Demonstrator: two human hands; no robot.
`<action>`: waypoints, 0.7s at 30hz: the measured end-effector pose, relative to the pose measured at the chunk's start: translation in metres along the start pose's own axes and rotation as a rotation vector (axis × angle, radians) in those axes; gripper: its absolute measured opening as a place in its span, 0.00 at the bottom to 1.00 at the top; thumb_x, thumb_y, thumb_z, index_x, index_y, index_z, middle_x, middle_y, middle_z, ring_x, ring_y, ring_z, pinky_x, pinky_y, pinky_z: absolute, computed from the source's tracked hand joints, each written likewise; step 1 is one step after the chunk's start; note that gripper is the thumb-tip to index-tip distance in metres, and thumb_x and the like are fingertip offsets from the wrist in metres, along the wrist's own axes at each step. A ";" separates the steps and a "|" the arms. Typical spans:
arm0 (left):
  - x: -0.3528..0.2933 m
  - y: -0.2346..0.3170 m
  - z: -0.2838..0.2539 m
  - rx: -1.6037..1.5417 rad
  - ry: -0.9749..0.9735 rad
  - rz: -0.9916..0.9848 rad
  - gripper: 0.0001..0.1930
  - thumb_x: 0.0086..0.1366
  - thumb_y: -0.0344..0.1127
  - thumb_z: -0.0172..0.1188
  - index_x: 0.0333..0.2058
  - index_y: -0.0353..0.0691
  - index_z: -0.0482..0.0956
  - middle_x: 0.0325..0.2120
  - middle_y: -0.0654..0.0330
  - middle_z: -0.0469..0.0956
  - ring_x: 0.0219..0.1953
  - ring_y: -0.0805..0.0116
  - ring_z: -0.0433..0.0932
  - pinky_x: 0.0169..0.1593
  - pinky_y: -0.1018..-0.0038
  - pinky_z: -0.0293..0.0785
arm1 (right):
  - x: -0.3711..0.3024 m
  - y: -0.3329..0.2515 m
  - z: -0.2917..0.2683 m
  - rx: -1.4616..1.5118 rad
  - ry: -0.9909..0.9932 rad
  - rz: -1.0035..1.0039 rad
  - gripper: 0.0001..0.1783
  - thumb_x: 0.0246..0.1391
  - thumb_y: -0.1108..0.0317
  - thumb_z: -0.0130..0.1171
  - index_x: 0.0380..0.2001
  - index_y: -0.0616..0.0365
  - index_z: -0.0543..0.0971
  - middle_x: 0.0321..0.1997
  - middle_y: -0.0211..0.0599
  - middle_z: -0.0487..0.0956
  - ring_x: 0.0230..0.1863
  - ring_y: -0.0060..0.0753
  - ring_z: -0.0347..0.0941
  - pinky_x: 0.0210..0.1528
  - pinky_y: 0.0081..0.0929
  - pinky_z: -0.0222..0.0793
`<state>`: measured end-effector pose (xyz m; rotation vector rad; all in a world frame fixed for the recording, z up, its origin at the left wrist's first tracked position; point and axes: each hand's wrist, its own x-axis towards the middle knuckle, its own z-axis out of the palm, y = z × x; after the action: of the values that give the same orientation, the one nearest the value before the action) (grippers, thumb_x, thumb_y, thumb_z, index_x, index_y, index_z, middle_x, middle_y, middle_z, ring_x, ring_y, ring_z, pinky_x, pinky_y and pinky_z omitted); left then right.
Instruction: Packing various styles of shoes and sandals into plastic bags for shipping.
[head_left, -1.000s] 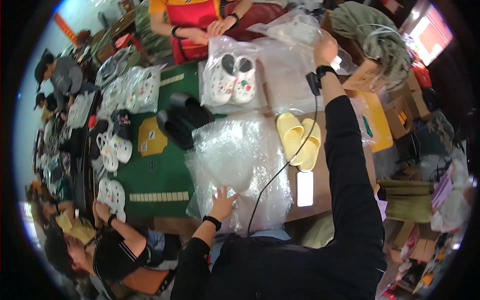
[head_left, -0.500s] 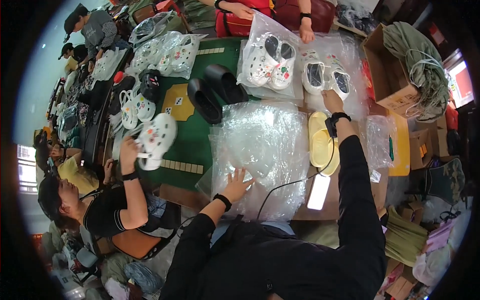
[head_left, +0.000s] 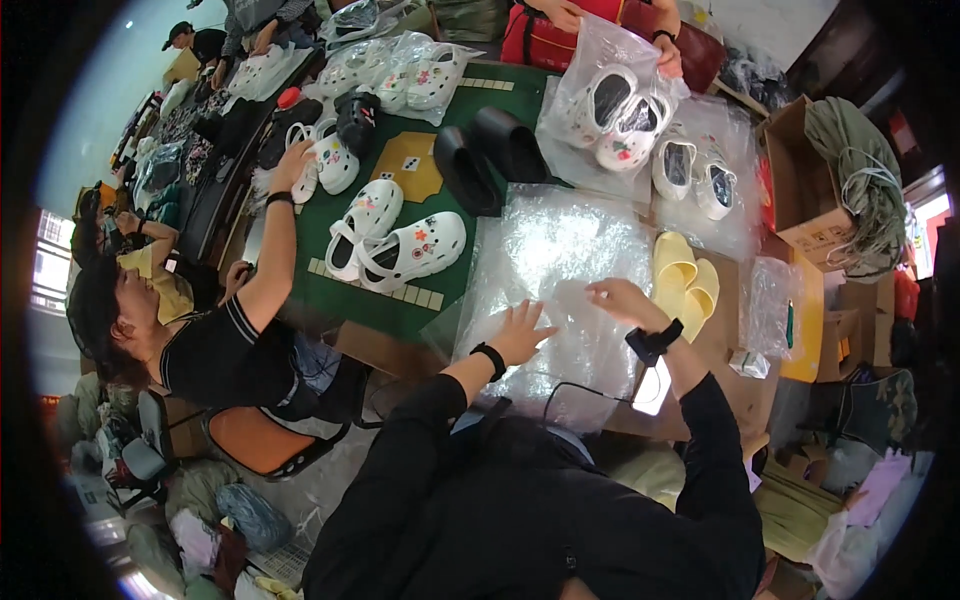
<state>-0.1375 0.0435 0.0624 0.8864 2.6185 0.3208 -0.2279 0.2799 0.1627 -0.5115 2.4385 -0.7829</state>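
A stack of clear plastic bags lies in front of me on the table. My left hand rests on it, open, fingers spread. Over the right part of the stack is my right hand, its fingers loosely bent and apart, with nothing visible in them. Just right of it sit yellow slippers, and a phone with a lit white screen lies below its wrist, partly covered by my arm. Beyond the slippers, white clogs with charms lie on clear plastic. Black slip-on shoes stand behind the stack.
On the left, a co-worker's hand touches white clogs; another charm-covered white pair lies on the green table. Across, a person holds bagged white clogs. A cardboard box stands at right. A black cable crosses the bags.
My right hand has left the white clogs at right and come back over the bags. The left co-worker has set down a white pair and reached for another. The whole view has shifted.
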 end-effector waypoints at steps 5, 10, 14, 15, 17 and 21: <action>-0.021 0.003 -0.015 -0.001 0.126 0.061 0.31 0.56 0.41 0.58 0.59 0.53 0.59 0.61 0.45 0.49 0.62 0.44 0.49 0.61 0.51 0.48 | -0.012 -0.013 0.061 0.097 -0.266 0.082 0.25 0.54 0.51 0.52 0.52 0.51 0.71 0.41 0.42 0.77 0.42 0.40 0.73 0.46 0.31 0.66; -0.063 -0.030 -0.014 -0.109 0.141 0.044 0.30 0.56 0.38 0.57 0.58 0.49 0.59 0.61 0.43 0.48 0.63 0.44 0.48 0.62 0.53 0.46 | -0.010 -0.028 0.112 0.060 -0.224 0.090 0.33 0.53 0.54 0.52 0.60 0.54 0.59 0.58 0.51 0.65 0.58 0.47 0.62 0.58 0.33 0.58; -0.099 -0.075 -0.014 -0.095 0.122 -0.021 0.30 0.56 0.34 0.55 0.59 0.49 0.58 0.61 0.43 0.46 0.63 0.43 0.46 0.62 0.52 0.46 | -0.002 -0.034 0.142 0.029 -0.145 0.104 0.37 0.51 0.54 0.54 0.62 0.54 0.55 0.59 0.57 0.62 0.58 0.54 0.61 0.59 0.36 0.57; -0.108 -0.085 -0.016 -0.088 0.122 -0.016 0.30 0.56 0.34 0.55 0.59 0.49 0.58 0.61 0.43 0.46 0.63 0.43 0.46 0.62 0.52 0.46 | 0.001 -0.033 0.150 -0.027 -0.108 0.109 0.38 0.50 0.53 0.54 0.62 0.52 0.55 0.57 0.60 0.63 0.56 0.58 0.62 0.57 0.39 0.59; -0.121 -0.099 -0.024 -0.089 0.159 -0.037 0.28 0.55 0.31 0.53 0.57 0.49 0.61 0.60 0.43 0.48 0.62 0.43 0.48 0.61 0.51 0.46 | 0.003 -0.023 0.167 -0.068 -0.084 0.188 0.36 0.50 0.54 0.54 0.61 0.46 0.56 0.58 0.60 0.61 0.56 0.61 0.61 0.57 0.44 0.59; -0.137 -0.127 -0.024 -0.088 0.147 -0.048 0.28 0.58 0.34 0.53 0.58 0.51 0.59 0.62 0.44 0.43 0.62 0.43 0.48 0.61 0.50 0.48 | -0.002 -0.068 0.170 -0.166 -0.038 0.432 0.34 0.51 0.51 0.53 0.61 0.40 0.57 0.61 0.62 0.56 0.60 0.62 0.56 0.59 0.43 0.56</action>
<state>-0.1139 -0.1431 0.0785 0.7977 2.7303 0.5016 -0.1150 0.1573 0.0870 -0.0470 2.4632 -0.3886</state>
